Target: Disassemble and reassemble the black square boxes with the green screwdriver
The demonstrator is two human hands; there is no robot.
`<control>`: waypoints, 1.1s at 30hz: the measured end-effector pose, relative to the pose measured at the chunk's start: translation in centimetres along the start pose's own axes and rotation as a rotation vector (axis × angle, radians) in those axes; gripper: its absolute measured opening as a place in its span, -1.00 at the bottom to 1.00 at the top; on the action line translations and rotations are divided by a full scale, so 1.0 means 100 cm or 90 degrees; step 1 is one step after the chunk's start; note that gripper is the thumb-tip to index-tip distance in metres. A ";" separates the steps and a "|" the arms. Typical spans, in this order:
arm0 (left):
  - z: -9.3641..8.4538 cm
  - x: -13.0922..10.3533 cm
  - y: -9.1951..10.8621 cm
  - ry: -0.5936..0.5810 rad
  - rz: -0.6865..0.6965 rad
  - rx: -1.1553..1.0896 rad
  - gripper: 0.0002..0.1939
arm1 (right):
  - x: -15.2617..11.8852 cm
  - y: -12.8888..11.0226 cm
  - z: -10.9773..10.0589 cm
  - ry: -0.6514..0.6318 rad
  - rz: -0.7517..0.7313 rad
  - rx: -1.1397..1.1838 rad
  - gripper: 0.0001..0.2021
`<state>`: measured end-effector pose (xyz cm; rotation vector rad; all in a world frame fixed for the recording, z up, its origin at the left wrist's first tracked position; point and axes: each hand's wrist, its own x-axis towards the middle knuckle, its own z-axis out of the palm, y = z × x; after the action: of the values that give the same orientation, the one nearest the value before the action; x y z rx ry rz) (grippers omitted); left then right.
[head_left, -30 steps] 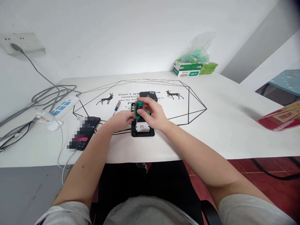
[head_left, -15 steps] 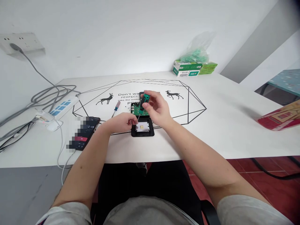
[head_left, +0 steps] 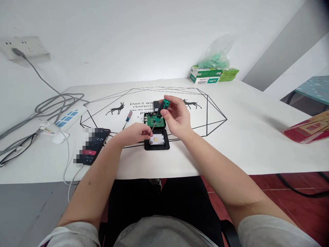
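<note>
Head view: your right hand [head_left: 178, 116] is closed around the handle of the green-and-black screwdriver [head_left: 162, 109], which tilts so that its shaft slopes down towards the near left. Your left hand [head_left: 135, 134] has its fingers drawn in at the lower end of that shaft; whether they pinch the tip or some small part cannot be told. Just below your fingertips, on the near side, lies the black cover [head_left: 166, 145], with a pale metal plate [head_left: 159, 139] set in it and a small yellowish square [head_left: 155, 139] on the plate. Directly on its far side you have the open black case [head_left: 165, 126] holding the green circuit board [head_left: 150, 120]. Beyond that is a black object [head_left: 156, 105], partly covered by your right hand and the handle

To the left of the case, a second screwdriver [head_left: 129, 115] lies on the white table [head_left: 185, 159]. Farther left and nearer you is a lit phone [head_left: 99, 145], with the power strip [head_left: 67, 118] beyond it. Green-and-white boxes [head_left: 206, 72] stand at the far right by the wall, and a red package [head_left: 305, 128] sits at the right edge
</note>
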<state>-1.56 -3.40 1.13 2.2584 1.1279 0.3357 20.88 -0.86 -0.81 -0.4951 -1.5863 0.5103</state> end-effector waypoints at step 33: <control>0.004 0.003 0.003 0.024 -0.042 -0.032 -0.91 | -0.006 -0.002 0.005 -0.039 -0.011 0.019 -0.57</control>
<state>-0.93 -3.45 0.98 2.1743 1.1979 0.3771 20.38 -1.41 -1.23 -0.4465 -1.6376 0.5393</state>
